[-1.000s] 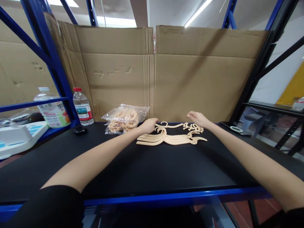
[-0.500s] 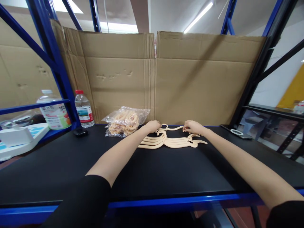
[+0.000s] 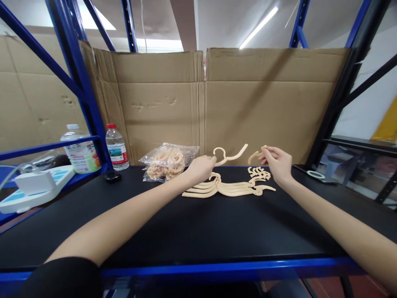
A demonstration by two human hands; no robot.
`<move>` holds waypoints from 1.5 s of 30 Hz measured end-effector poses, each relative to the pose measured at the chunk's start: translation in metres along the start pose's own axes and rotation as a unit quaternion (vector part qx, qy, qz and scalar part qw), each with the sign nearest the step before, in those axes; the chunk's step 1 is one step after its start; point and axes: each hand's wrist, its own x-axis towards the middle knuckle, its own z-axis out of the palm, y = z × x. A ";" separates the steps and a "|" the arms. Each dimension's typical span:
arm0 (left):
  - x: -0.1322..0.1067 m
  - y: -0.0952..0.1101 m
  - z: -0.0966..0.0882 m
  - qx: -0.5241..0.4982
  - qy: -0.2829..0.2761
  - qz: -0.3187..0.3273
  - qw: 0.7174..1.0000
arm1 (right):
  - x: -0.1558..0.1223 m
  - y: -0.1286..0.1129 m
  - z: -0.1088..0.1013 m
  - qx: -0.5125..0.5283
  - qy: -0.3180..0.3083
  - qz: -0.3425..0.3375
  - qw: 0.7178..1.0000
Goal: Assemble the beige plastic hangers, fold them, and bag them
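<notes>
My left hand (image 3: 203,169) is closed around one arm of a cream clothes hanger (image 3: 236,156), lifted and tilted, its hook and other arm showing. To its right, my right hand (image 3: 277,162) pinches a small curved cream piece (image 3: 254,156) in the air, apart from the hanger. On the black table (image 3: 217,231) below, several matching hangers (image 3: 234,190) lie nested together; curved end pieces sit at their right side. Behind these is a small pile of loose curved pieces (image 3: 259,173), under my right hand's fingers.
A clear plastic bag (image 3: 169,161) of cream pieces lies left of the hangers. Further left stand a red-capped water bottle (image 3: 117,149), a larger bottle (image 3: 80,155), a small black object (image 3: 112,176) and a white device (image 3: 37,186). Cardboard (image 3: 273,111) walls the back; a phone (image 3: 324,177) lies right.
My left hand has raised a hanger off the table. My right hand has moved right and up with a small curved piece, uncovering the loose pile.
</notes>
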 end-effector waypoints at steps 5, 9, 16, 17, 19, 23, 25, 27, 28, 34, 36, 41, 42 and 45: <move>-0.056 -0.001 -0.002 0.010 0.010 0.070 0.997 | -0.039 -0.018 -0.014 0.099 -0.065 0.079 0.990; -0.084 -0.012 0.010 -0.086 0.060 0.057 0.993 | -0.053 -0.015 -0.018 0.133 -0.101 0.144 0.975; -0.098 -0.013 0.025 -0.159 0.101 0.056 0.981 | -0.058 -0.006 -0.019 0.171 -0.143 0.228 0.948; -0.099 -0.011 0.026 -0.169 0.103 0.056 0.979 | -0.058 -0.005 -0.020 0.181 -0.146 0.239 0.943; -0.099 -0.008 0.027 -0.192 0.108 0.054 0.974 | -0.057 -0.005 -0.022 0.191 -0.173 0.261 0.930; -0.101 -0.002 0.030 -0.247 0.118 0.032 0.961 | -0.055 -0.008 -0.024 0.160 -0.258 0.293 0.907; -0.101 0.000 0.032 -0.268 0.122 0.024 0.955 | -0.056 -0.010 -0.024 0.137 -0.303 0.297 0.895; -0.102 0.002 0.032 -0.279 0.127 0.026 0.951 | -0.058 -0.014 -0.024 0.121 -0.349 0.293 0.882; -0.102 0.003 0.033 -0.282 0.129 0.031 0.950 | -0.059 -0.016 -0.024 0.120 -0.367 0.291 0.875; -0.101 0.004 0.035 -0.297 0.122 0.040 0.946 | -0.057 -0.023 -0.027 0.145 -0.427 0.351 0.820; -0.102 0.003 0.034 -0.302 0.120 0.038 0.945 | -0.056 -0.022 -0.029 0.151 -0.435 0.384 0.800; -0.102 0.002 0.034 -0.307 0.118 0.040 0.944 | -0.052 -0.017 -0.031 0.177 -0.415 0.431 0.782; -0.101 0.002 0.034 -0.308 0.118 0.039 0.943 | -0.051 -0.016 -0.032 0.177 -0.414 0.434 0.781; -0.101 0.002 0.035 -0.308 0.122 0.037 0.943 | -0.051 -0.014 -0.032 0.166 -0.417 0.437 0.779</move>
